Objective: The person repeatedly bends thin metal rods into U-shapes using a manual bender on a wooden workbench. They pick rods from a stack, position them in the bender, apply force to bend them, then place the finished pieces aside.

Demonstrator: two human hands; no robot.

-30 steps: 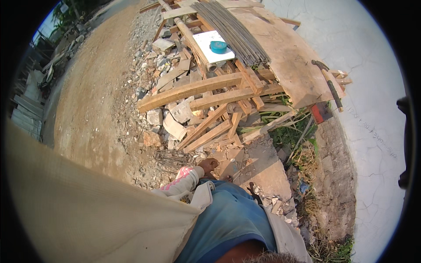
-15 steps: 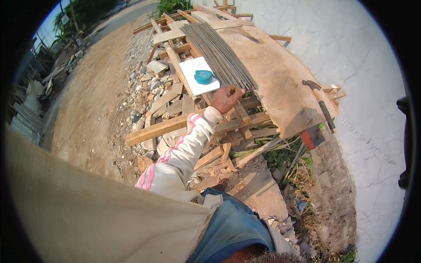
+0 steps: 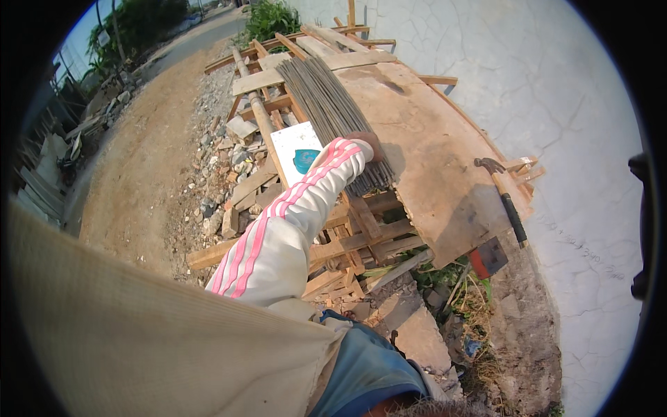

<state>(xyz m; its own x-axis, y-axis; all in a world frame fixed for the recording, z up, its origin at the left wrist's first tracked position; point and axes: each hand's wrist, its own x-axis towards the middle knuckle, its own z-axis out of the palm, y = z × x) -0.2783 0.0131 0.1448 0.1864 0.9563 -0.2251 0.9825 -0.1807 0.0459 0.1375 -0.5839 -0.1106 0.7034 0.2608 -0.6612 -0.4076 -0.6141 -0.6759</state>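
Observation:
My left hand rests over the near part of a bundle of thin grey metal rods. Its fingers are hidden behind the wrist and the white sleeve with pink stripes, so their grip does not show. Left of the rods lies a white panel, with a teal tape measure on it, partly covered by the sleeve. The rods lie along the left side of a worn plywood sheet. My right hand is out of view.
A claw hammer lies at the plywood's right edge, near a red and dark flat piece. Timber beams and a bamboo pole stand over rubble. A cracked white wall bounds the right; a dirt road runs left.
My left hand has moved forward from the near ends of the rods to farther up the bundle. The sleeve now covers part of the tape measure. The view has shifted slightly.

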